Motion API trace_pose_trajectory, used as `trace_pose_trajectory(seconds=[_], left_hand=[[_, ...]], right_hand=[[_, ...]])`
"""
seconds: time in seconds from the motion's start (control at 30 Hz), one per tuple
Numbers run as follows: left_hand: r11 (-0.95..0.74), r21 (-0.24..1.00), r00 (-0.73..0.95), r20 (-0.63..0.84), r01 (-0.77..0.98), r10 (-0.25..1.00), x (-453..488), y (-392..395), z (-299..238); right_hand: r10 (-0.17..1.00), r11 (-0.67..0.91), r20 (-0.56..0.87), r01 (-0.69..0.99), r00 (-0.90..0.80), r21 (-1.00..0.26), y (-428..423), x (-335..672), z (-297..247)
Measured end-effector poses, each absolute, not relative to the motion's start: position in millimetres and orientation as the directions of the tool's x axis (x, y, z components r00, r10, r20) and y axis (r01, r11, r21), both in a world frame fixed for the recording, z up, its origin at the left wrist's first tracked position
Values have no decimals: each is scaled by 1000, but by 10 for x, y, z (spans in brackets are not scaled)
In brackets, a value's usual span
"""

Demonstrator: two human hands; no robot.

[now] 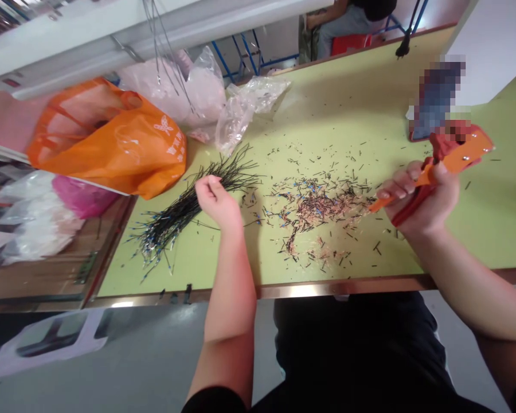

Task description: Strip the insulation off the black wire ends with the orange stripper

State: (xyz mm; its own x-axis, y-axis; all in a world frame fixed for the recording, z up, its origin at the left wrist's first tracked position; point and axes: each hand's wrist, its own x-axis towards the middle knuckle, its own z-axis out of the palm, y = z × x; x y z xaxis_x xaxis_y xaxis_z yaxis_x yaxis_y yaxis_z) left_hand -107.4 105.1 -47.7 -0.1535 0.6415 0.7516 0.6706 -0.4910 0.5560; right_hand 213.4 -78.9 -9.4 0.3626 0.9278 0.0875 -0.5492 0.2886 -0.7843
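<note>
My left hand is closed in a pinch over a bundle of thin black wires. Many wires in the bundle carry small blue-and-silver tips at the near end. What the pinch holds, if anything, is hidden; a single wire curves behind that wrist. In my right hand is an orange and red wire stripper, gripped by its handles with the head pointing up and right. Between the hands lies a scatter of black insulation bits and copper strands, with some blue pieces among them.
An orange bag and clear plastic bags sit behind the bundle. A pixelated device leans against a white box at the right. Loose wires hang from the shelf above. Another person sits beyond the table.
</note>
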Motion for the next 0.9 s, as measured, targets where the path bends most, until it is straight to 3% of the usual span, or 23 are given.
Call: trace_pose_trajectory(seconds=[0.1,0.2,0.27,0.47,0.7,0.9], left_hand=[[-547,523,1,722,654,691,-878,919,-516],[-652,466,326,601,598,729,-492,507,-487],[-713,452,434,576,536,692,-318,266,-425],[-758,415,490,586,503,646,-275,103,-315],[-752,409,508,560,517,654,-276,97,-324],[-815,368,598,555,447,579,-263,-1,-259]], right_hand=[[933,241,43,-533,357,-811,-709,2135,-159],[977,124,11,-522,214,-844,-696,1947,-304],[993,62,4,-501,116,-863,-721,1826,-370],[997,-29,16,-523,-82,-852,-775,1699,-416],[984,-23,55,-433,-167,-901,-771,1721,-512],[985,-55,13,-389,-170,-920,-739,1687,-522]])
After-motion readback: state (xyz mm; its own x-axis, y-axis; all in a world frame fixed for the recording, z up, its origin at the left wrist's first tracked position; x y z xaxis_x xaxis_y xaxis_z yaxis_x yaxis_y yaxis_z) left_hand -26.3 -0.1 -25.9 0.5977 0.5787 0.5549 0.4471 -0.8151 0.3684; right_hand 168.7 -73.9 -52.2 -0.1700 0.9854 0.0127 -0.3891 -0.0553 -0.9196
